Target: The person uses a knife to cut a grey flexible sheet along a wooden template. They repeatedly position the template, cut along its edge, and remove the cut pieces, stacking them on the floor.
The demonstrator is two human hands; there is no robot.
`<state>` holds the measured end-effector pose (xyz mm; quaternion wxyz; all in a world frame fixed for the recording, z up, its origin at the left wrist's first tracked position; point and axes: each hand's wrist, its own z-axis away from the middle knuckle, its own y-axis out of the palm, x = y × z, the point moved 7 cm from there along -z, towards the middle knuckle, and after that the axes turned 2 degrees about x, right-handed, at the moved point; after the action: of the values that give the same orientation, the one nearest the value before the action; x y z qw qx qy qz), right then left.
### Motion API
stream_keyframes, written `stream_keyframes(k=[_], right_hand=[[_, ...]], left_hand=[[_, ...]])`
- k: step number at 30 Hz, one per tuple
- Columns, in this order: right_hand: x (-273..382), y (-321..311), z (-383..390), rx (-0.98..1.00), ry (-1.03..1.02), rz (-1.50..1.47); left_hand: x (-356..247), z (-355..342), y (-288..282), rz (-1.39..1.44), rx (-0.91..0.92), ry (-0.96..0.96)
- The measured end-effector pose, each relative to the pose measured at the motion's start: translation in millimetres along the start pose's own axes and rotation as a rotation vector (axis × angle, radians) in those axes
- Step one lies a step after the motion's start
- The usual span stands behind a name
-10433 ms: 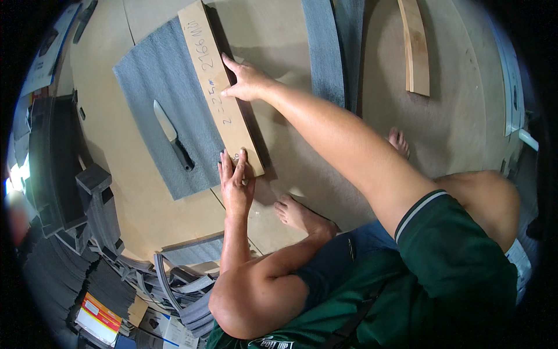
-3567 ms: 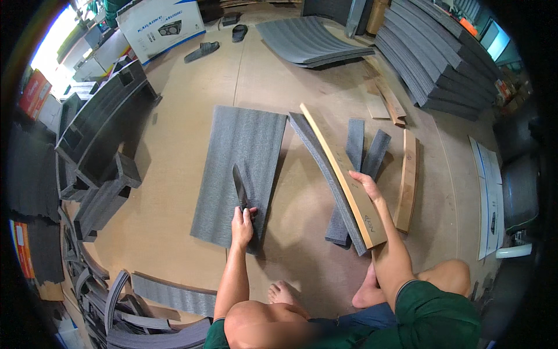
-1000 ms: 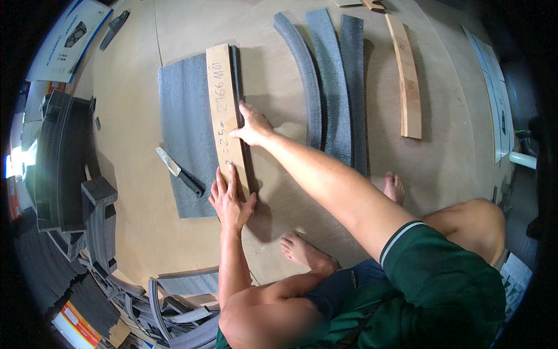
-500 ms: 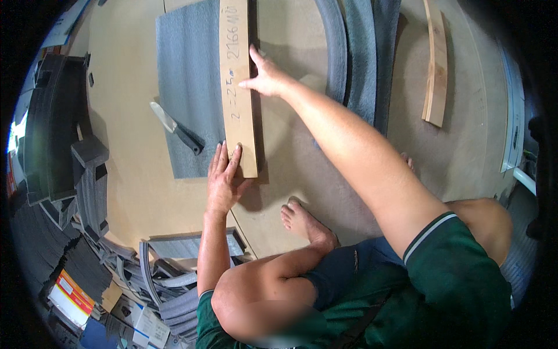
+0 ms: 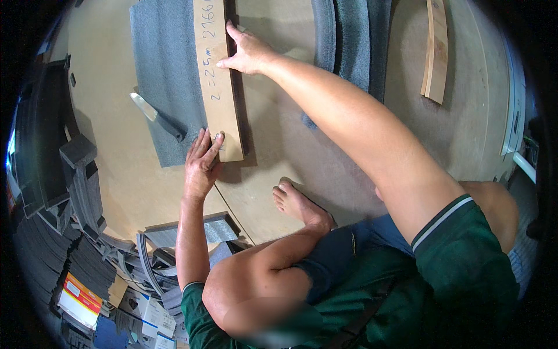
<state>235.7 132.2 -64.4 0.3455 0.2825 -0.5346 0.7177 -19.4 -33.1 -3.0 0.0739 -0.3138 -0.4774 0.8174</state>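
Observation:
A long pale wooden board with handwriting on its face lies along the right edge of a grey foam sheet. My left hand rests at the board's near end, fingers spread over its left edge and the foam. Farther up, my right hand touches the right edge. Its thumb reaches onto the board's face and its index finger stretches away from the thumb; the other fingers are mostly hidden. On the foam, left of the board, lies a knife with a dark handle and a bare blade pointing to the far left.
Dark curved foam strips lie to the right, with a narrow wooden strip beyond them. Foam offcuts and cartons crowd the lower left. My bare foot is close to the board's near end.
The whole view has shifted, so board, foam, knife and hands all appear farther up and left. Both hands keep their places on the board; nothing has been let go.

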Motion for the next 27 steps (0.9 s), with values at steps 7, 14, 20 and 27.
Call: stream_keyframes(k=[7,14,20,27], right_hand=[[3,-2,-1,0.045,0.034,0.043],[2,0,-5,0.016,0.001,0.015],[4,2,-1,0.072,0.077,-0.002],[19,-11,8,0.207,0.199,0.063]], left_hand=[[-5,-2,-4,-0.049,-0.029,0.005],[-7,-1,-3,-0.025,-0.071,0.006],[-2,-3,1,-0.023,-0.019,-0.008],[-5,-2,-1,0.028,-0.03,-0.014]])
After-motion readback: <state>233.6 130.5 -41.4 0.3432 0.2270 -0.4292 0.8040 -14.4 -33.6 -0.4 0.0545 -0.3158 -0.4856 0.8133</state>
